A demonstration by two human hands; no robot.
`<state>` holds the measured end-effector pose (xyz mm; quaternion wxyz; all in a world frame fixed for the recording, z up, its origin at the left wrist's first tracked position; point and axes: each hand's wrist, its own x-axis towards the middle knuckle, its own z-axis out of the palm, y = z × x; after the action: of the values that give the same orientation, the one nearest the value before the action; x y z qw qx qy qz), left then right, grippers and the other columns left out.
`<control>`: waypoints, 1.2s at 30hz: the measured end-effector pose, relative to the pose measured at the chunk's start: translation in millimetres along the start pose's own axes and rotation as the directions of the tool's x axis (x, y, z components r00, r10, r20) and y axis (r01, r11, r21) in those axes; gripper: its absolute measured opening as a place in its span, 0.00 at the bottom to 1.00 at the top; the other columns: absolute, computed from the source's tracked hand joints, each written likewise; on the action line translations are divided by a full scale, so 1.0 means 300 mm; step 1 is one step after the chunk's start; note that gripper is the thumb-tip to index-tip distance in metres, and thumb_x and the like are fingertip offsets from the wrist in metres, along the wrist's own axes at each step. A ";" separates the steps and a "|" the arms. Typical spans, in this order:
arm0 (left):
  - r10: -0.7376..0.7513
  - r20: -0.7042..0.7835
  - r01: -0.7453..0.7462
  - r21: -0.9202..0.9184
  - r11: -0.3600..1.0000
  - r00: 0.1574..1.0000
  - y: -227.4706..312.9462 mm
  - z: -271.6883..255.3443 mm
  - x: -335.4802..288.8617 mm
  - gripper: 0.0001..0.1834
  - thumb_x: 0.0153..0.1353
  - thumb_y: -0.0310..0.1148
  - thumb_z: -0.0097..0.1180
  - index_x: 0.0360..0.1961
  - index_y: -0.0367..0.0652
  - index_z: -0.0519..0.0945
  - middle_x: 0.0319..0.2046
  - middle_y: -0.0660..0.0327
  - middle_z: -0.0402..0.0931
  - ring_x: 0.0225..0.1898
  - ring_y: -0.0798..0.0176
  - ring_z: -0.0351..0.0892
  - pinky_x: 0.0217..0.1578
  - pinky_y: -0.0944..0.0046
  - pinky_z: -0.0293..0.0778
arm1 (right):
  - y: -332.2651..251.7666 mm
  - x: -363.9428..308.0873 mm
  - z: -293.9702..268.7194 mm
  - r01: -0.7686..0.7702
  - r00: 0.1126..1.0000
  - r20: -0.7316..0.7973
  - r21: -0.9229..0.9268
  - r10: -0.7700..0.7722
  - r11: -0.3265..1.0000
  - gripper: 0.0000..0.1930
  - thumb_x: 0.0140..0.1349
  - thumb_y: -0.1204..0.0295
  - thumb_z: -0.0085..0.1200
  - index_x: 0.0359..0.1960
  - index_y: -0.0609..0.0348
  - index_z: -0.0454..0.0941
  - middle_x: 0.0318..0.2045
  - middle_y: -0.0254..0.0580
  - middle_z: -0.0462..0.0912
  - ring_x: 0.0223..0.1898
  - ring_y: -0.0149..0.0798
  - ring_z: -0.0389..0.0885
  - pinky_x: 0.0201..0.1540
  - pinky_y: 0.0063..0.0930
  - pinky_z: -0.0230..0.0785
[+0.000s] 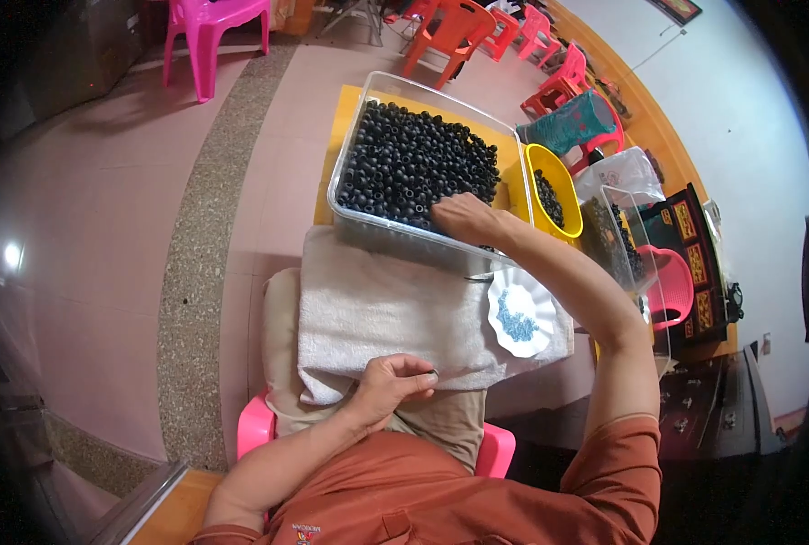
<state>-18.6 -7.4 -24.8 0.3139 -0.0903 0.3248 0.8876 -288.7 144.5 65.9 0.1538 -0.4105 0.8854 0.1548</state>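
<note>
My left hand (392, 389) is over my lap, thumb and fingertips pinched around a small dark piece (434, 371) of which only the edge shows. My right hand (463, 218) reaches into the near right corner of a clear plastic bin (395, 225), its fingers curled down against the contents; what they grip is hidden. Black round bead-like pieces (413, 159), many with a hole, fill the bin. Beneath my right forearm, a white scalloped dish (538, 304) holds small blue bits (516, 318). A pale towel (377, 300) covers my thighs.
Right of the bin stands a yellow basket (568, 204) with dark pieces inside. Beyond it is another clear bin (618, 241) with black pieces. A thin dark object (479, 279) lies beside the dish. Pink and red plastic chairs (450, 41) stand farther off.
</note>
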 end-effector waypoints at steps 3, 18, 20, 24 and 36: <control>0.010 0.011 -0.010 -0.004 1.000 1.000 0.000 -0.002 0.000 0.11 0.56 0.22 0.63 0.40 0.32 0.79 0.33 0.60 0.80 0.32 0.69 0.79 0.37 0.72 0.78 | -0.007 0.009 -0.013 0.038 0.997 0.066 -0.086 -0.032 0.996 0.06 0.56 0.76 0.49 0.26 0.63 0.78 0.29 0.53 0.82 0.33 0.52 0.83 0.30 0.41 0.74; 0.002 0.014 -0.003 0.033 0.999 1.000 0.006 0.003 -0.005 0.09 0.56 0.21 0.62 0.39 0.34 0.79 0.34 0.60 0.79 0.34 0.68 0.80 0.38 0.69 0.81 | -0.005 -0.018 -0.026 0.024 0.998 0.067 -0.049 -0.021 0.998 0.09 0.55 0.73 0.48 0.27 0.62 0.81 0.33 0.53 0.83 0.36 0.52 0.83 0.36 0.43 0.76; -0.001 0.010 0.001 0.018 1.000 1.000 0.007 0.006 -0.007 0.09 0.56 0.22 0.63 0.39 0.33 0.79 0.33 0.60 0.79 0.33 0.69 0.79 0.37 0.71 0.79 | -0.004 -0.029 -0.033 -0.009 1.000 -0.002 0.104 0.009 0.995 0.07 0.50 0.73 0.51 0.27 0.61 0.82 0.30 0.54 0.83 0.35 0.54 0.82 0.35 0.44 0.75; 0.016 0.008 -0.017 0.023 1.000 1.000 0.002 0.004 0.002 0.10 0.56 0.22 0.63 0.39 0.32 0.79 0.32 0.60 0.79 0.31 0.69 0.79 0.36 0.72 0.78 | 0.015 -0.042 -0.042 0.002 0.995 -0.093 0.255 0.023 0.967 0.08 0.46 0.71 0.55 0.25 0.61 0.82 0.26 0.56 0.82 0.32 0.55 0.82 0.34 0.45 0.74; 0.016 0.016 -0.016 0.013 1.000 1.000 -0.003 0.000 -0.005 0.07 0.56 0.21 0.62 0.37 0.35 0.79 0.33 0.60 0.79 0.33 0.68 0.80 0.37 0.69 0.81 | 0.011 -0.124 -0.079 -0.072 0.968 -0.165 0.544 0.191 0.836 0.10 0.44 0.72 0.61 0.29 0.64 0.83 0.25 0.43 0.83 0.27 0.35 0.81 0.32 0.28 0.74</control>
<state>-17.0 -7.7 -24.6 0.3101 -0.0784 0.3288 0.8886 -271.6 162.3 102.6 0.1554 -0.3035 0.9308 -0.1321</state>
